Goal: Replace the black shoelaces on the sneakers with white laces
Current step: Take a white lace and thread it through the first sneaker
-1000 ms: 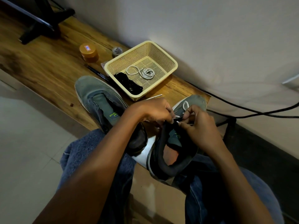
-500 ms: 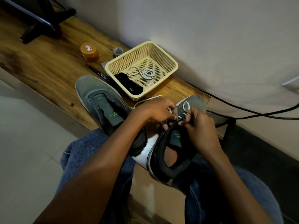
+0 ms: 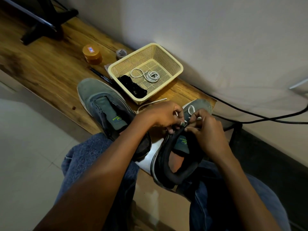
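Broadly, the wooden table [image 3: 50, 67] carried everything, with the person's knees drawn up against its near edge. On it the left sneaker [image 3: 106, 110] lay with no lace in its eyelets, its tongue printed in green with letters ending "WEAR". The right sneaker [image 3: 176, 155], heel toward the person, bore the same green print on its tongue (only partly readable). Behind them a cream basket [image 3: 176, 65] held a coiled white lace [image 3: 150, 75] and a heap of black laces [image 3: 133, 88]. An orange jar [image 3: 92, 54] beside it had a small label too blurred to read.

The left hand [image 3: 164, 116] and the right hand [image 3: 208, 130] met over the right sneaker's eyelets, each with fingers pinched shut on the white lace being threaded [image 3: 191, 109], whose free end trailed across the table toward the basket. That lace looked soft, light and limp, so it was probably best gripped right at its stiff tip to push through an eyelet.
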Demonstrator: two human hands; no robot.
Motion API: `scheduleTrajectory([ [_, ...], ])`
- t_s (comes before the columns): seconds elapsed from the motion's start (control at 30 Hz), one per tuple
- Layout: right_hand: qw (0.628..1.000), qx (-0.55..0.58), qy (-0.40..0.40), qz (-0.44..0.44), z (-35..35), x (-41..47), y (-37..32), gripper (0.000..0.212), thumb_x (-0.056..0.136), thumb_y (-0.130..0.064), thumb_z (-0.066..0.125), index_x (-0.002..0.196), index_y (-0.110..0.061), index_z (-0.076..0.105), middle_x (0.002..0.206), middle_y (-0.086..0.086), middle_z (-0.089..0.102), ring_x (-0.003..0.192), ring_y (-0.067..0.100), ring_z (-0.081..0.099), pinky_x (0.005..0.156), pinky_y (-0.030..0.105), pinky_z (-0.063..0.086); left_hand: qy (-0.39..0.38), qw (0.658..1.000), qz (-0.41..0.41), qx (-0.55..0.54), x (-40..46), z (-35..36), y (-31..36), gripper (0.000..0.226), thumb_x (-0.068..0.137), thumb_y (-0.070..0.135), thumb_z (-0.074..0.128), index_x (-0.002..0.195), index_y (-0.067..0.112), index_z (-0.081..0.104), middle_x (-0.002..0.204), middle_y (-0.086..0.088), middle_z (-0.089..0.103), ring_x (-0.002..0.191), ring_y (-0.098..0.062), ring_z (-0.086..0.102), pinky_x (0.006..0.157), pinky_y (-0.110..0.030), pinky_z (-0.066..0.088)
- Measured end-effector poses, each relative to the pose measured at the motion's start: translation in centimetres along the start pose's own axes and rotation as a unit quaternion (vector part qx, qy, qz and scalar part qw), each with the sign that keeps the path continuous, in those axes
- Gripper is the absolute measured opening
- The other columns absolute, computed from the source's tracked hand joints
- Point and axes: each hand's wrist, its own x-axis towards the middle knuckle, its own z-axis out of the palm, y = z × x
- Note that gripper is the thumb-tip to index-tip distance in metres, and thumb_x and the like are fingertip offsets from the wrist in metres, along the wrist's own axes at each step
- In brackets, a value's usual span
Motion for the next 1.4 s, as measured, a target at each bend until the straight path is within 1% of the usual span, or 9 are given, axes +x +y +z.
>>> scheduleTrajectory([
  [0.27,0.996,-0.083,0.003,-0.040,-0.7,0.4,1.4,0.041,0.066,-0.014,0.085,0.087,-0.026,0.052,0.084,-0.003,0.060,0.088,0.025,0.055,0.074,0.037,0.046,0.073,0.997,0.019,0.028,-1.2,-1.3,0.1,0.008,0.091,0.008,0.058,0.084,0.009,0.062,0.074,-0.002,0.061,0.062,-0.016,0.064,0.069,-0.040,0.053],
  [0.37,0.994,-0.101,0.014,-0.029,-0.8,0.6,2.1,0.043,0.063,-0.015,0.086,0.085,-0.024,0.051,0.097,0.004,0.057,0.094,0.028,0.052,0.077,0.038,0.045,0.167,0.984,-0.017,0.067,-1.4,-2.2,-0.2,0.013,0.091,0.018,0.059,0.079,0.020,0.057,0.079,0.002,0.065,0.071,-0.019,0.068,0.077,-0.036,0.055],
  [0.53,0.996,-0.089,0.015,-0.011,-0.9,0.6,2.4,0.043,0.065,-0.013,0.085,0.084,-0.019,0.047,0.093,0.003,0.049,0.087,0.024,0.047,0.069,0.032,0.034,0.335,0.931,-0.047,0.137,-1.8,-2.2,0.1,0.004,0.091,0.028,0.061,0.089,0.026,0.058,0.091,0.009,0.064,0.086,-0.018,0.065,0.076,-0.031,0.050],
  [0.63,0.997,-0.079,0.014,0.010,-0.9,0.7,2.3,0.044,0.064,-0.013,0.085,0.081,-0.018,0.045,0.087,0.002,0.049,0.081,0.023,0.048,0.066,0.031,0.033,0.261,0.948,0.034,0.178,-1.8,-1.5,0.7,0.019,0.085,0.028,0.068,0.102,0.033,0.060,0.099,0.014,0.058,0.104,-0.014,0.053,0.086,-0.030,0.038],
  [0.77,0.998,-0.052,0.014,0.041,-1.0,0.7,2.5,0.049,0.062,-0.014,0.087,0.074,-0.023,0.040,0.083,0.006,0.053,0.076,0.024,0.050,0.061,0.032,0.034,0.127,0.952,0.057,0.271,-1.6,-0.1,1.0,0.023,0.080,0.040,0.073,0.102,0.039,0.067,0.110,0.015,0.051,0.121,-0.014,0.032,0.089,-0.034,0.018],
  [0.97,0.996,-0.040,0.033,0.073,-1.3,0.5,2.4,0.051,0.065,-0.014,0.085,0.089,-0.015,0.040,0.092,0.009,0.054,0.083,0.027,0.051,0.063,0.032,0.032,0.180,0.930,0.056,0.314,-1.3,0.2,0.8,0.018,0.081,0.046,0.070,0.090,0.031,0.072,0.086,0.021,0.052,0.112,-0.008,0.036,0.087,-0.033,0.017],
  [1.17,0.995,-0.020,0.029,0.098,-1.4,0.5,2.4,0.053,0.067,-0.013,0.082,0.079,-0.024,0.032,0.093,0.012,0.058,0.084,0.031,0.056,0.068,0.036,0.042,0.361,0.875,-0.093,0.311,-1.9,-2.4,0.0,0.012,0.086,0.035,0.066,0.093,0.026,0.070,0.100,0.006,0.068,0.108,-0.021,0.055,0.093,-0.038,0.028],
  [1.3,0.994,-0.022,0.026,0.101,-1.4,0.5,2.0,0.052,0.067,-0.012,0.082,0.083,-0.021,0.034,0.094,0.013,0.058,0.085,0.032,0.057,0.072,0.040,0.048,0.249,0.907,-0.033,0.338,-2.1,-1.8,0.5,0.029,0.080,0.035,0.069,0.108,0.035,0.063,0.123,0.007,0.055,0.122,-0.019,0.036,0.097,-0.038,0.019],
  [1.4,0.994,-0.022,0.023,0.106,-1.6,0.6,2.0,0.053,0.067,-0.012,0.082,0.082,-0.022,0.033,0.095,0.013,0.058,0.086,0.032,0.058,0.075,0.044,0.050,0.186,0.921,0.062,0.337,-1.7,-0.4,1.0,0.021,0.078,0.040,0.070,0.098,0.041,0.063,0.121,0.014,0.050,0.122,-0.014,0.030,0.086,-0.031,0.010],
])
